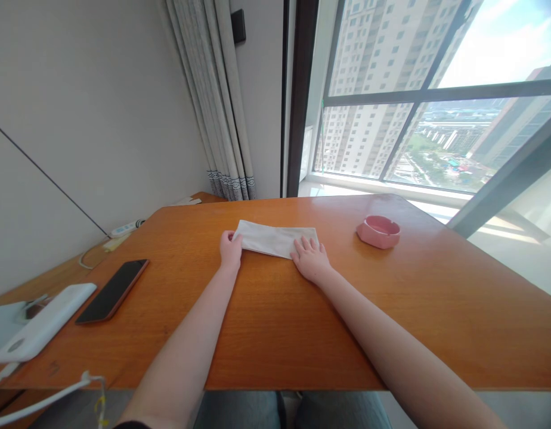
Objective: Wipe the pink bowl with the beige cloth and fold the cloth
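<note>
A white folded cloth (271,239) lies as a long strip on the wooden table, toward its far side. At the cloth's left end, my left hand (231,247) is closed on the edge, its fingers curled and the end slightly lifted. My right hand (310,257) rests flat over the right end of the cloth with its fingers spread. The fabric between my hands lies mostly smooth.
A pink ashtray (378,232) stands on the table (293,322) to the right. On the left lie a dark phone (113,291) and a white power bank (45,322) with a cable. Behind them is a power strip (127,227). A window fills the right background.
</note>
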A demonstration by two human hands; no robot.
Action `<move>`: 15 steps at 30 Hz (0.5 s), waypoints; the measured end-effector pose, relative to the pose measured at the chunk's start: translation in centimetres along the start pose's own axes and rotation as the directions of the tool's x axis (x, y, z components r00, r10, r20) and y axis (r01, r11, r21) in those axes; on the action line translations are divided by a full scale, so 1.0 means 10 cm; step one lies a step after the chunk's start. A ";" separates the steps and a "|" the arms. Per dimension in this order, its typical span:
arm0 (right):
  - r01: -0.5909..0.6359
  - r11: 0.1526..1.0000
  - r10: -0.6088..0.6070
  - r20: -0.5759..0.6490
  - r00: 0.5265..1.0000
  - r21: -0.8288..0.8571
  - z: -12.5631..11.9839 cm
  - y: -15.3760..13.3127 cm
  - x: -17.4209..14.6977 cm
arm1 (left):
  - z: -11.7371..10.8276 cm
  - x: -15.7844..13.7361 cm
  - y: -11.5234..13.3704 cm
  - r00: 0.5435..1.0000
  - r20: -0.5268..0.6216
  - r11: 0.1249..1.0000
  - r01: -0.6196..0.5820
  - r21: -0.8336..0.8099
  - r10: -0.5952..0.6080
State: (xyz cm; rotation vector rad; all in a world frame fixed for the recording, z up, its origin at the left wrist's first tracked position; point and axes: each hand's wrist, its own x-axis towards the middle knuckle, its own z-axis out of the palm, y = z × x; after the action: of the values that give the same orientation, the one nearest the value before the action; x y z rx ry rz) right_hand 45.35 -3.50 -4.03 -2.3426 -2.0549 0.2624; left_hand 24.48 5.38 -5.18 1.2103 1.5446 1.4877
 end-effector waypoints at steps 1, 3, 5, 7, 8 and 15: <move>-0.014 1.000 0.014 0.000 1.000 0.001 0.00 0.00 0.00 | 0.01 0.00 -0.01 0.998 -0.051 0.996 0.041 -0.077 -0.045; -0.049 0.999 0.049 -0.002 0.999 0.009 0.01 0.00 0.00 | 0.04 -0.02 -0.03 0.990 -0.088 0.984 0.096 -0.150 -0.110; -0.103 0.995 0.103 -0.003 0.995 0.018 0.02 0.01 0.01 | 0.05 -0.02 -0.02 0.985 -0.107 0.977 0.116 -0.181 -0.137; -0.155 0.988 0.155 -0.002 0.988 0.021 0.04 0.01 0.01 | 0.03 -0.03 0.02 0.979 -0.129 0.968 0.125 -0.217 -0.155; -0.164 0.986 0.164 -0.003 0.986 0.021 0.05 0.01 0.02 | 0.03 -0.03 0.04 0.976 -0.135 0.960 0.132 -0.247 -0.170; -0.115 0.993 0.117 -0.077 0.990 0.031 0.10 -0.05 0.01 | 0.15 -0.28 0.12 0.957 0.029 0.747 0.244 -0.618 -0.289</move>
State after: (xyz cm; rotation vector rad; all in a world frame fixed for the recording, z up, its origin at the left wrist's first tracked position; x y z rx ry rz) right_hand 44.77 -3.45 -4.93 -2.4189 -1.8730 0.1941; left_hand 27.10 3.22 -4.54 0.5281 1.0639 1.6592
